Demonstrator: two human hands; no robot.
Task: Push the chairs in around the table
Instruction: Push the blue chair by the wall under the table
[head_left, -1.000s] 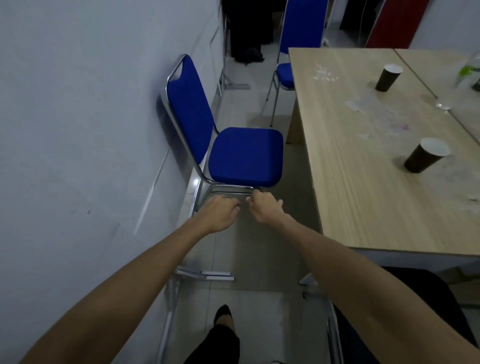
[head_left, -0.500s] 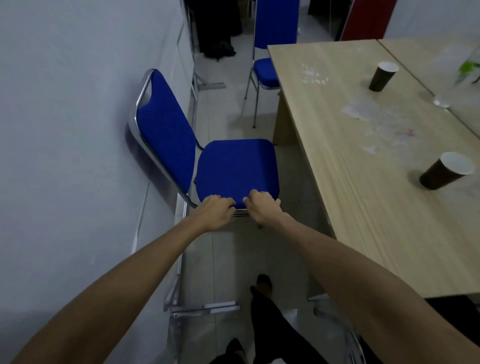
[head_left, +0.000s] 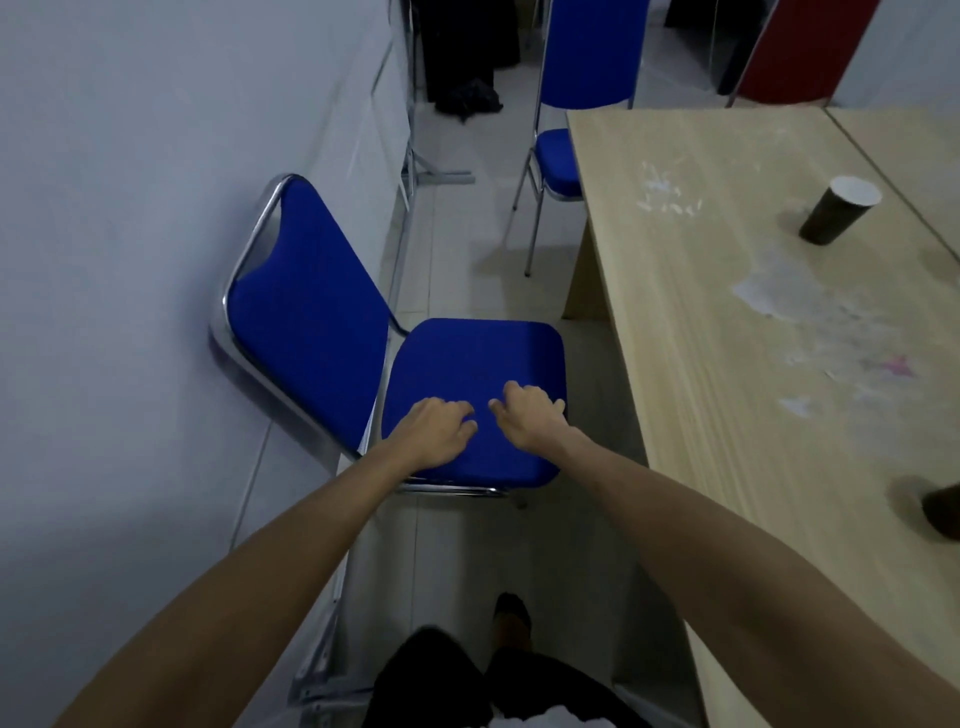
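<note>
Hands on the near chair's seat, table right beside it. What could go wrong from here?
1. Both the left hand and right hand lie palm-down on the blue chair seat cushion, not gripping the frame; they may slip when pushing sideways.
2. The chair's back sits against the wall; turning it could scrape.
3. The seat must pass under the table edge; a bump could tip the paper cup.

Single head-worn wide-angle view, looking forward and steeply down, close over outstretched forearms
</note>
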